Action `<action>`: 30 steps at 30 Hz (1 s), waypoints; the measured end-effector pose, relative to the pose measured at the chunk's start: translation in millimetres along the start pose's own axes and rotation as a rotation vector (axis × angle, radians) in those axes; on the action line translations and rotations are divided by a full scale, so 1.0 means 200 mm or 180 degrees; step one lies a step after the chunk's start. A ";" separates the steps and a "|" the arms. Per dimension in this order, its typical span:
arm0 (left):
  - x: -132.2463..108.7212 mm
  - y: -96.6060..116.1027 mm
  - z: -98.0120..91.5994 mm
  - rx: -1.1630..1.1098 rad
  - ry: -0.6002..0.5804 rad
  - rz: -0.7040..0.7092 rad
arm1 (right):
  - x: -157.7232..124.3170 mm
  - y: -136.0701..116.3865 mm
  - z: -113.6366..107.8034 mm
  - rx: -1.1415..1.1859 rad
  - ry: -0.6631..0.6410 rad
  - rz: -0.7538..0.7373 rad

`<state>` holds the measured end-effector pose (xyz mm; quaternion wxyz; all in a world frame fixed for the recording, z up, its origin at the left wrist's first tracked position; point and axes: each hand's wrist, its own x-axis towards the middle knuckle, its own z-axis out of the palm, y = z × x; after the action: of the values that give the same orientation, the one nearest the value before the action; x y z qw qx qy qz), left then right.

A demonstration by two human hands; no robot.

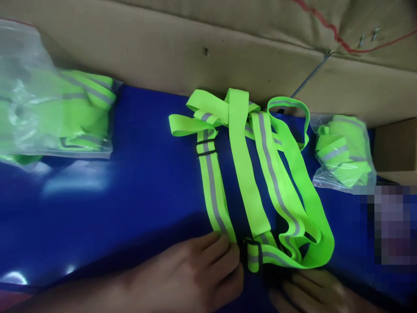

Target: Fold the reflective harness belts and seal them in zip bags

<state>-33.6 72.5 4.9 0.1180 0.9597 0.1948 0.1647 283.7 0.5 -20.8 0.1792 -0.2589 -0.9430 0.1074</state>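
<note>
A neon yellow-green reflective strap harness (249, 182) with grey stripes and black buckles lies in loose loops on the blue surface. My left hand (211, 269) is closed, its fingers pinching the lower end of the harness's left strap. Just below the lower right loop is my right hand (312, 289), cut off by the bottom edge and a little blurred. Its fingers look apart, and nothing shows between them. A black slider buckle (254, 252) on the harness lies between the two hands.
At the left, a clear plastic bag (86, 113) holds more yellow-green strapping. Another bagged bundle (345, 150) lies at the right. A cardboard box wall (156, 52) runs along the back of the blue surface (146, 182). A pixelated patch covers the right edge.
</note>
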 end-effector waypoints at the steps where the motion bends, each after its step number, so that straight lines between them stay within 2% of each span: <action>1: 0.00 0.01 0.00 0.0029 0.0030 0.0013 | 0.04 0.01 0.00 0.0042 0.0037 -0.0036; 4: 0.01 0.05 0.02 0.0271 0.0052 0.0047 | 0.16 0.01 0.00 0.0108 0.0143 0.0082; 7: 0.03 0.08 0.04 0.0560 0.0009 0.0100 | 0.22 0.00 -0.02 0.0385 0.0074 0.0219; 10: 0.03 0.09 0.04 0.0655 0.0092 0.0201 | 0.23 0.01 -0.05 0.0485 0.0029 0.0097; 13: 0.01 0.08 0.03 0.0665 0.0186 0.0246 | 0.20 0.03 -0.07 0.0078 0.0016 -0.0031; 17: -0.01 0.07 0.02 0.0673 0.0276 0.0296 | 0.18 0.04 -0.06 -0.0255 0.0002 0.0211; 23: -0.01 0.03 0.02 0.0236 -0.0051 0.0298 | 0.21 0.05 -0.08 -0.0162 0.0041 0.0289; 30: -0.02 -0.07 -0.03 -0.0193 -0.0515 -0.0054 | 0.21 0.10 -0.13 0.0125 -0.0531 0.0433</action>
<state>-44.5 83.5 4.8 0.1638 0.9642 0.1876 0.0914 269.9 41.7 8.6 0.0973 -0.3089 -0.9327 0.1590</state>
